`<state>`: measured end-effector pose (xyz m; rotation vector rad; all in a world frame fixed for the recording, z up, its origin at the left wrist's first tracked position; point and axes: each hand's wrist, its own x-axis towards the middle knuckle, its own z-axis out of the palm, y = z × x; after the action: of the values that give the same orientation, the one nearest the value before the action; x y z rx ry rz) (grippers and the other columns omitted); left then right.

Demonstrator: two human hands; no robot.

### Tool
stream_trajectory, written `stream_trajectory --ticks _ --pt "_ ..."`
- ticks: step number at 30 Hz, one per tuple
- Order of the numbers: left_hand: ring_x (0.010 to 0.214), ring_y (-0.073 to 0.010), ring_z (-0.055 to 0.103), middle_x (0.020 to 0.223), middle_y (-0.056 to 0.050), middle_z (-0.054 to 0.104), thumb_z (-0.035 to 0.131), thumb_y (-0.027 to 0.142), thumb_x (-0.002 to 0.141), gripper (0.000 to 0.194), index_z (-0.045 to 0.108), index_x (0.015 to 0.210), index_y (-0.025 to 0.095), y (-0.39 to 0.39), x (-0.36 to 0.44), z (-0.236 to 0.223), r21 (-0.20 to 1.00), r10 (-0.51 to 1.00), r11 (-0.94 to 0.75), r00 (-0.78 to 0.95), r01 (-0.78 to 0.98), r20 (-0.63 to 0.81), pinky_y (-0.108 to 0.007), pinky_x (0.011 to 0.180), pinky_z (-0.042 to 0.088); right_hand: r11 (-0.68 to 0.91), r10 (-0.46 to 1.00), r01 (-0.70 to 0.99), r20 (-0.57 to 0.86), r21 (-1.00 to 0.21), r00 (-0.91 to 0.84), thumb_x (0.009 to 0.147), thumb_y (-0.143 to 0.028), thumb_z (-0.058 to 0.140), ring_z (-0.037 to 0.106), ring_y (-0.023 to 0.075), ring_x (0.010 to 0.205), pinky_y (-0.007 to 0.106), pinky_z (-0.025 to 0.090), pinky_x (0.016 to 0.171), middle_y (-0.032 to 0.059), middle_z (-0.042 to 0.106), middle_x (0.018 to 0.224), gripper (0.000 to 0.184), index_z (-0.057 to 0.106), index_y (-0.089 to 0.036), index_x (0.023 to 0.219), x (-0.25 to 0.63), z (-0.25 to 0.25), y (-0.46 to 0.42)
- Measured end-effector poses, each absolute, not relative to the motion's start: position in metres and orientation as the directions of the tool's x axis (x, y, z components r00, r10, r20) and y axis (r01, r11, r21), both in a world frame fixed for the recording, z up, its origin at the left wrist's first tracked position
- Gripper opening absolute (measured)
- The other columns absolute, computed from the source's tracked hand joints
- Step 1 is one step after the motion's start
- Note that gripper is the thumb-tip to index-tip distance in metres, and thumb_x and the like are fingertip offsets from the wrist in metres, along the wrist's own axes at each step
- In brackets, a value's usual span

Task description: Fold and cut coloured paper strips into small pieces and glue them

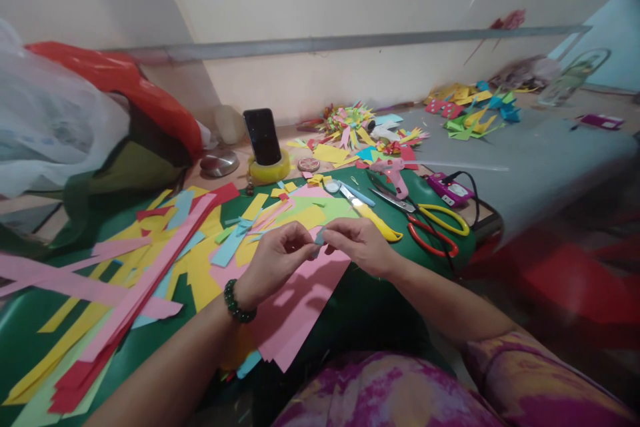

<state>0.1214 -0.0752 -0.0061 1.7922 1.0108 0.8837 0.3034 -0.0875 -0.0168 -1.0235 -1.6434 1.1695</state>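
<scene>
My left hand [278, 258] and my right hand [361, 245] meet above a green mat [350, 307], both pinching a small light-blue paper piece [320, 237] between the fingertips. A dark green bead bracelet [236, 303] circles my left wrist. Under the hands lies a pink paper sheet [300, 307]. To the left spread long pink, yellow, red and blue paper strips [145, 260].
Beyond the hands lie a yellow-handled cutter [373, 217], scissors with yellow and red handles [435, 223], a pink glue gun [395, 177] and a purple device with a cable [449, 188]. A phone [263, 137] stands in a yellow tape roll. Folded paper pieces [360, 127] pile further back. Plastic bags [60, 120] sit left.
</scene>
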Motion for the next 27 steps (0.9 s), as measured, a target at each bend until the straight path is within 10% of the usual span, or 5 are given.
stream_trajectory --ticks 27 --pt "0.066 -0.0170 0.068 0.074 -0.006 0.069 0.065 0.055 0.076 0.040 0.064 0.076 0.015 -0.0721 0.1229 -0.0131 0.973 0.862 -0.035 0.499 0.229 -0.087 -0.028 0.063 0.055 0.174 0.983 0.126 0.164 -0.977 -0.085 0.071 -0.034 0.070 0.060 0.0125 0.060 0.025 0.047 0.056 -0.0012 0.063 0.069 0.029 0.055 -0.019 0.091 0.2982 -0.0244 -0.0830"
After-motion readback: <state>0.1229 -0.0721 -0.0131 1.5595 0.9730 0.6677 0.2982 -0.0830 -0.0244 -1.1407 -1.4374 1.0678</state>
